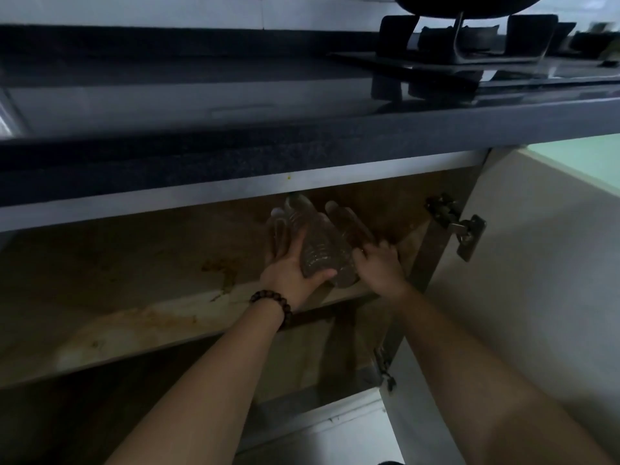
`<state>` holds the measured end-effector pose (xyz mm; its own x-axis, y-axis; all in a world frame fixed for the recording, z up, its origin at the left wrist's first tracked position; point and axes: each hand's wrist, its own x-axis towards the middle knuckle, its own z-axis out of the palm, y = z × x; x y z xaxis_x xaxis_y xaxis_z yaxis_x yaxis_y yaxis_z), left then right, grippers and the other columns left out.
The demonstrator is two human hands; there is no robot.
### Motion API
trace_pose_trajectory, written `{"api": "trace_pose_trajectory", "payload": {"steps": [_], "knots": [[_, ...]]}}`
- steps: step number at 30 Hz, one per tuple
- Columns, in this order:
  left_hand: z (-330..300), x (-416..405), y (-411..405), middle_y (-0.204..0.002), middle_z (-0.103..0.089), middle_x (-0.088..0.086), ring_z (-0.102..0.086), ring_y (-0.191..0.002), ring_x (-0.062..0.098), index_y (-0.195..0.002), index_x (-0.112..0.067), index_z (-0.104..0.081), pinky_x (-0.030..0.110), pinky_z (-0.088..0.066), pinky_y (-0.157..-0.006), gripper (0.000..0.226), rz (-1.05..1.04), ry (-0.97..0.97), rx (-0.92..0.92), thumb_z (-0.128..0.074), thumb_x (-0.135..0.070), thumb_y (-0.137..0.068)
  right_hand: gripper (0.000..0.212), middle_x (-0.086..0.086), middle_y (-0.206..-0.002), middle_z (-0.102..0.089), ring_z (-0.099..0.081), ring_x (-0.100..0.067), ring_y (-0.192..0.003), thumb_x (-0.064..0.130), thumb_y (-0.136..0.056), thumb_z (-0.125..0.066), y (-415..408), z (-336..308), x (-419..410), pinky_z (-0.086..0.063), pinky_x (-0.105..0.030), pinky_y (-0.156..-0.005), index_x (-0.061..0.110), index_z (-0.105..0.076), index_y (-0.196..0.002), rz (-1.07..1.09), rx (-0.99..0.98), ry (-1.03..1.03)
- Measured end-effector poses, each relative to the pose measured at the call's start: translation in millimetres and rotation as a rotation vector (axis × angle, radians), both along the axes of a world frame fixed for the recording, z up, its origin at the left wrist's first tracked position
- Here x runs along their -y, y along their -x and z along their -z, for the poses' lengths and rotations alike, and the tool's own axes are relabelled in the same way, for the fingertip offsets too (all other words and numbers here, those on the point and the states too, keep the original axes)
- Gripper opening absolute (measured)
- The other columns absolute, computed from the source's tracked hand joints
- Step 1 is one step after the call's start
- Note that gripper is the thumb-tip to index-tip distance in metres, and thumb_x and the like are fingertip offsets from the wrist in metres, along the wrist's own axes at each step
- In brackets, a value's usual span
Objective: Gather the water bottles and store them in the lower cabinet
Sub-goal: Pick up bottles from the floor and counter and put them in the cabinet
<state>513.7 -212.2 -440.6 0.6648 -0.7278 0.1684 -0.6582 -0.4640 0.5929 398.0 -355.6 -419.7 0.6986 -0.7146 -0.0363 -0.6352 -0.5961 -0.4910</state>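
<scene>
Both arms are reaching into the open lower cabinet (201, 263), under the dark speckled surface (235, 156). On the stained upper shelf (141, 317) lies a cluster of clear plastic water bottles (318, 253), on their sides, bases toward the camera and necks pointing into the dim back of the cabinet. The middle bottle is the clearest: see-through, with ribbed rings down its body and a rounded base catching a bit of light. To its left another bottle (280, 226) shows as a pale, blurred outline, and to the right a third (345, 226) runs back into shadow. How many there are in total is hard to tell in this light.

The left hand (290, 271), with a dark beaded bracelet (271, 305) at the wrist, has its grip wrapped on the middle bottle, thumb curled under the base and fingers laid along the left side. The right hand (379, 263) is curled over the base end of the right-hand bottle, knuckles up, grasping it near the cabinet's right wall.

The cabinet door (536, 263) stands swung open on the right, its metal hinge (459, 226) showing. Up top, a glass gas hob (436, 67) sits on the surface with a dark pan (469, 3) on its supports.
</scene>
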Motion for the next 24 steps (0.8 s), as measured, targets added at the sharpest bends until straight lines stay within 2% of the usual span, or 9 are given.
{"api": "trace_pose_trajectory", "payload": {"steps": [2,6,8,11,14,16,19,22,24], "knots": [[1.3,0.2,-0.7,-0.160,0.021,-0.008,0.015,-0.148,0.023,-0.148,-0.046,0.015,0.042,-0.010,-0.118,0.107,0.001,-0.032,0.025,-0.059,-0.071,-0.075,0.044,-0.022,-0.143,-0.037,-0.030,-0.039,-0.134,0.034,-0.100,-0.034,-2.1,1.9,1.5,-0.025,-0.045,-0.109,0.009,-0.049,-0.132,0.007,-0.014,0.027],[-0.9,-0.6,-1.8,-0.159,0.023,-0.007,0.019,-0.147,0.024,-0.144,-0.048,0.025,0.050,-0.006,-0.120,0.112,-0.003,-0.076,0.050,-0.054,-0.077,-0.071,0.041,-0.017,-0.141,-0.040,-0.027,-0.035,-0.136,0.038,-0.098,-0.032,0.4,6.4,0.7,-0.023,-0.046,-0.113,0.016,-0.052,-0.127,0.012,0.002,0.018],[-7.5,-4.2,3.9,-0.160,0.019,-0.004,0.012,-0.148,0.023,-0.147,-0.042,0.022,0.049,-0.005,-0.120,0.112,-0.012,-0.125,0.027,-0.055,-0.076,-0.074,0.043,-0.015,-0.145,-0.037,-0.023,-0.033,-0.139,0.042,-0.097,-0.033,6.2,4.2,-6.8,-0.021,-0.047,-0.114,0.019,-0.048,-0.130,-0.002,-0.008,0.039],[-23.7,-15.6,18.6,-0.163,0.004,0.002,-0.006,-0.148,0.025,-0.152,-0.035,0.012,0.050,-0.015,-0.119,0.113,-0.016,-0.117,-0.043,-0.054,-0.078,-0.072,0.060,-0.012,-0.150,-0.030,-0.019,-0.030,-0.142,0.051,-0.088,-0.023,21.8,-13.1,-27.6,-0.021,-0.048,-0.116,0.023,-0.038,-0.140,-0.008,0.018,0.033],[-40.5,-33.3,39.3,-0.163,-0.005,0.005,-0.009,-0.148,0.026,-0.154,-0.029,0.001,0.046,-0.015,-0.119,0.108,-0.060,-0.151,-0.108,-0.053,-0.076,-0.073,0.082,-0.010,-0.157,-0.021,-0.015,-0.031,-0.145,0.056,-0.075,-0.012,40.3,-34.5,-47.0,-0.014,-0.041,-0.119,0.024,-0.027,-0.149,-0.032,0.034,0.024],[-52.1,-47.4,53.2,-0.163,-0.005,0.004,-0.007,-0.148,0.024,-0.154,-0.031,0.001,0.046,-0.012,-0.120,0.107,-0.080,-0.204,-0.154,-0.045,-0.081,-0.071,0.081,-0.011,-0.158,-0.019,-0.014,-0.032,-0.145,0.054,-0.076,-0.015,53.9,-51.7,-60.6,-0.013,-0.039,-0.118,0.024,-0.023,-0.150,-0.038,0.030,-0.014],[-73.5,-71.8,73.9,-0.163,0.002,0.003,0.000,-0.149,0.021,-0.155,-0.029,0.004,0.046,-0.003,-0.121,0.100,-0.074,-0.318,-0.207,-0.044,-0.076,-0.080,0.080,-0.014,-0.155,-0.027,-0.020,-0.034,-0.144,0.051,-0.075,-0.022,73.2,-78.6,-79.3,-0.022,-0.045,-0.117,0.018,-0.031,-0.148,-0.025,0.009,-0.077],[-113.0,-93.6,93.0,-0.163,-0.003,0.003,-0.003,-0.150,0.022,-0.155,-0.026,-0.002,0.051,-0.012,-0.119,0.092,-0.075,-0.368,-0.182,-0.044,-0.068,-0.086,0.077,-0.012,-0.154,-0.030,-0.024,-0.033,-0.143,0.050,-0.077,-0.026,90.7,-113.7,-96.5,-0.026,-0.045,-0.114,0.014,-0.036,-0.145,-0.038,-0.054,-0.111],[-140.7,-104.9,104.7,-0.163,-0.007,0.003,-0.006,-0.149,0.022,-0.155,-0.025,-0.008,0.051,-0.017,-0.118,0.086,-0.070,-0.376,-0.163,-0.045,-0.064,-0.088,0.066,-0.008,-0.156,-0.025,-0.020,-0.031,-0.144,0.042,-0.086,-0.039,100.6,-140.5,-109.6,-0.022,-0.042,-0.116,0.019,-0.030,-0.147,-0.035,-0.083,-0.125]]}}
